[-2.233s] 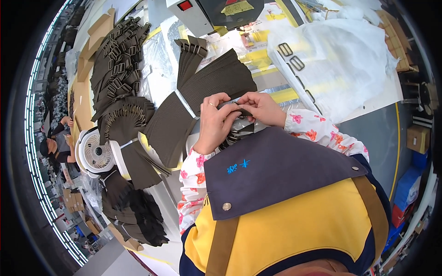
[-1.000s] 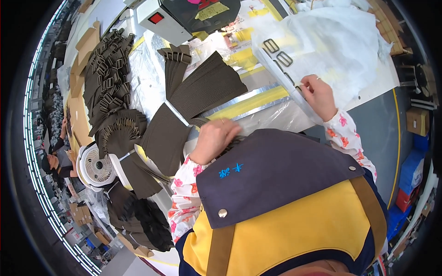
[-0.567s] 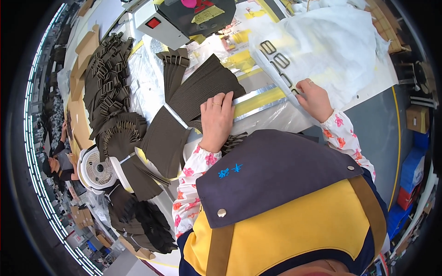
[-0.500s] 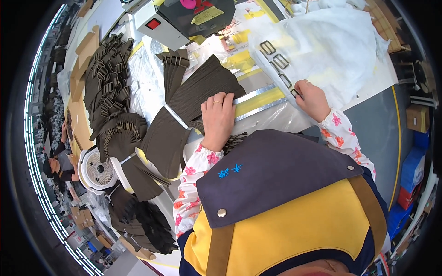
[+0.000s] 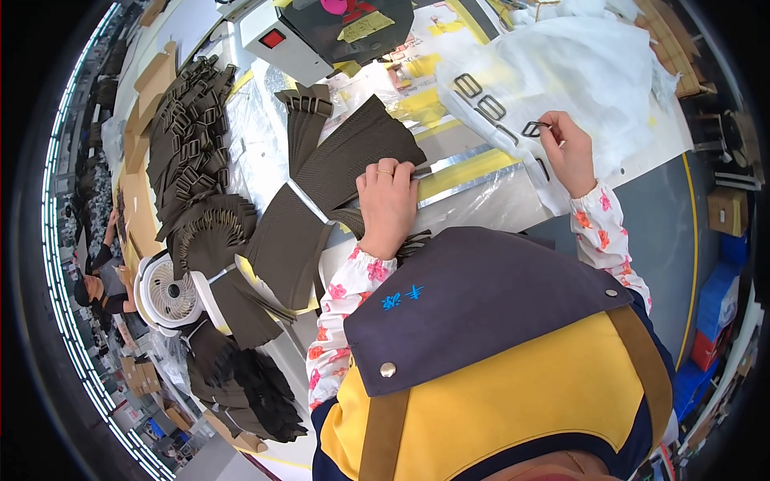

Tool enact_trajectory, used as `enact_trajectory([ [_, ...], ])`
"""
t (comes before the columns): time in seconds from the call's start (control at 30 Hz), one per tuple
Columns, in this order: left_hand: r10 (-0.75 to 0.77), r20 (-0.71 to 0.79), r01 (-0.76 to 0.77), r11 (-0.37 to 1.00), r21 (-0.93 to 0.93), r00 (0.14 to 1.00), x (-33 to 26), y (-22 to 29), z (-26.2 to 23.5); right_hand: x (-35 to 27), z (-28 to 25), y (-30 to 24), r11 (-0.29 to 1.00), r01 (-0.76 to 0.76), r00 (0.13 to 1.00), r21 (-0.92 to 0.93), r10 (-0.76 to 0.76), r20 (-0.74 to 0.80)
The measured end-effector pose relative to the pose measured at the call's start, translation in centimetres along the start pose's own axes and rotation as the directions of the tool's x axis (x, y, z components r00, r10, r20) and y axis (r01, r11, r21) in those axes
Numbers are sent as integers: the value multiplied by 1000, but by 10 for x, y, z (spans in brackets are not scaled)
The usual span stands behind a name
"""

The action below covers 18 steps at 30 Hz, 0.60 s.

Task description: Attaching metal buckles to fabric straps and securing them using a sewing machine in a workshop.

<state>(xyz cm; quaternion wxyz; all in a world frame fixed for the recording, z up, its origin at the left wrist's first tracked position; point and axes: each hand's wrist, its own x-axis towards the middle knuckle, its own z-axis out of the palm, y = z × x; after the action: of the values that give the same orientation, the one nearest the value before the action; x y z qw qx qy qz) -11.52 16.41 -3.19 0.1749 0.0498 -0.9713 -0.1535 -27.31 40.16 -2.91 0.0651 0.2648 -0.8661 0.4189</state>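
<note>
In my right hand (image 5: 568,156), thumb and fingers pinch a dark slide buckle (image 5: 532,128) over the white plastic bag. More dark buckles (image 5: 491,108) lie in a row along the bag's near edge. My left hand (image 5: 387,204) rests at the right edge of a fanned bundle of dark brown webbing straps (image 5: 353,148). Its fingers curl closed over a strap end, which is mostly hidden under them. A pale band (image 5: 308,202) ties the bundle. Behind it lies a smaller fan of straps (image 5: 303,120) with buckles on their ends.
A heap of buckled straps (image 5: 188,136) lies on the left, with a white fan (image 5: 170,293) below it. A machine with a red switch (image 5: 289,40) stands at the back. The white bag (image 5: 569,72) covers the table's right side. Another person (image 5: 100,280) is far left.
My right hand has moved up and right, lifting a buckle off the row on the bag. My left hand has shifted slightly right along the strap bundle's edge.
</note>
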Motion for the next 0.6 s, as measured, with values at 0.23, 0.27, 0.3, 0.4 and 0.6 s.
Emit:
enact_trajectory([
  [0.23,39,4,-37,971,-236,999,-9,-10,-10,-10,45,-55,612,-585,710,533,69,701],
  [0.27,-20,4,20,928,-372,1000,-9,-11,-16,-8,54,-62,588,-603,687,540,37,726],
  [0.3,-23,3,23,929,-369,1000,-9,-14,-21,-6,61,-69,565,-619,662,545,3,749],
  [0.4,-89,98,127,851,-509,991,-12,-18,-31,1,79,-81,539,-643,616,545,-59,785],
  [0.6,-241,98,247,730,-638,965,-18,-11,-32,-7,120,-91,513,-702,518,494,-107,848],
])
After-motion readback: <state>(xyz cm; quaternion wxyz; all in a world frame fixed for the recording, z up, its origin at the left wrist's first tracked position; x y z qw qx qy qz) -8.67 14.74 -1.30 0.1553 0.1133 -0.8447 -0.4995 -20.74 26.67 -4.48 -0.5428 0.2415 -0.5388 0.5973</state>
